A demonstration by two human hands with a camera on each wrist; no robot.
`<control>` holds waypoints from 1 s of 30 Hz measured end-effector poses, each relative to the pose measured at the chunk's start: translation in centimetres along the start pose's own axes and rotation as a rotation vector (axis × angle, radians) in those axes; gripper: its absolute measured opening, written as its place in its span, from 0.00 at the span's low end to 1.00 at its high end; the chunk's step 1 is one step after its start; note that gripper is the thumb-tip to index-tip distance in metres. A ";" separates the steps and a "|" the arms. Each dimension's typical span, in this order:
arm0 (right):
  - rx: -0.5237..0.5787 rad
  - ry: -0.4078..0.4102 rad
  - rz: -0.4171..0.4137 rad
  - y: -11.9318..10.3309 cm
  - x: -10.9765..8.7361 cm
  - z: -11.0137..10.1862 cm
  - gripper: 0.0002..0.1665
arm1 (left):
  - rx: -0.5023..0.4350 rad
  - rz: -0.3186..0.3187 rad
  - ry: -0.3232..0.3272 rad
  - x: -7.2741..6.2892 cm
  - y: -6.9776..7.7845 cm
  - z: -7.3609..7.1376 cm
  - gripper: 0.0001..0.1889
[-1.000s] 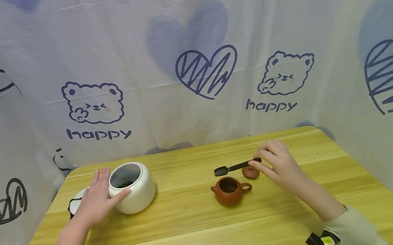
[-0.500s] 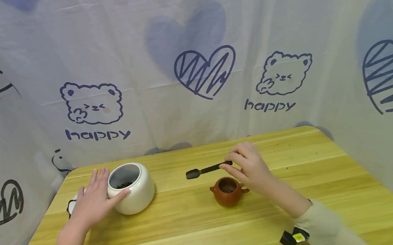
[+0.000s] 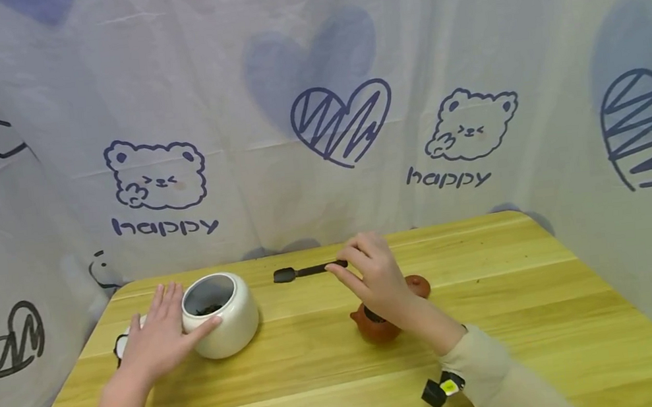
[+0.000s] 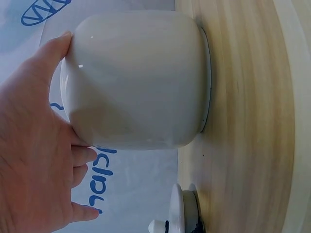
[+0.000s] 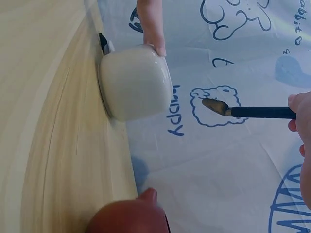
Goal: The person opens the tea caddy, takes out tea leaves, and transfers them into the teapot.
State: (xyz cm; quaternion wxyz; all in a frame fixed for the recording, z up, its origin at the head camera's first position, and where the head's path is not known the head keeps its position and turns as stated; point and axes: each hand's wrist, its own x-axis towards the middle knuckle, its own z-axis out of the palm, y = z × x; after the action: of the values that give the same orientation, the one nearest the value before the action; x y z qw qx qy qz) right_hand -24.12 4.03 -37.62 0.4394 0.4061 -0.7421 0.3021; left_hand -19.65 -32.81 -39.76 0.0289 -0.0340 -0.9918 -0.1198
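Note:
The left hand (image 3: 158, 344) lies against the left side of a white ceramic jar (image 3: 229, 333), its fingers extended and its thumb on the jar's front near the rim. Dark tea leaves (image 3: 208, 308) show inside the jar. The right hand (image 3: 377, 281) pinches the handle end of a small black tea scoop (image 3: 309, 271), held in the air with its bowl pointing left toward the jar. In the right wrist view the scoop's bowl (image 5: 215, 106) looks brownish. Below the right hand stands a reddish-brown clay teapot (image 3: 377, 332), partly hidden by hand and wrist.
Behind the right wrist the teapot's small lid (image 3: 418, 286) rests on the wooden table (image 3: 310, 391). A white jar lid with a dark cord (image 4: 177, 208) lies left of the jar, mostly covered by the left hand in the head view. A printed curtain (image 3: 232, 107) hangs behind the table.
The right hand has carried the tea scoop leftward, from above the teapot's lid to between teapot and jar, and slightly up. The left hand and jar stay put.

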 end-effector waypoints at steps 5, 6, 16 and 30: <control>0.013 0.005 0.026 -0.8 0.8 1.9 0.16 | -0.006 -0.008 -0.003 -0.1 -0.1 0.0 0.59; 0.012 0.007 0.028 -1.0 1.0 2.3 0.15 | -0.007 -0.008 -0.004 0.0 -0.1 0.0 0.59; 0.018 0.003 0.059 -2.2 2.5 5.8 0.08 | -0.027 -0.004 -0.012 0.1 -0.1 0.1 0.60; -0.082 -0.122 0.104 -4.6 3.2 11.0 0.10 | -0.032 -0.028 -0.028 0.0 0.1 0.0 0.61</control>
State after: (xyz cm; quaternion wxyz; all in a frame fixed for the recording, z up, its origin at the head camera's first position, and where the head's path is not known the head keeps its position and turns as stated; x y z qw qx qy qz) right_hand -25.52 -8.16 -39.08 0.3934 0.3662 -0.7994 0.2684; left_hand -19.69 -32.76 -39.70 0.0127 -0.0220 -0.9904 -0.1355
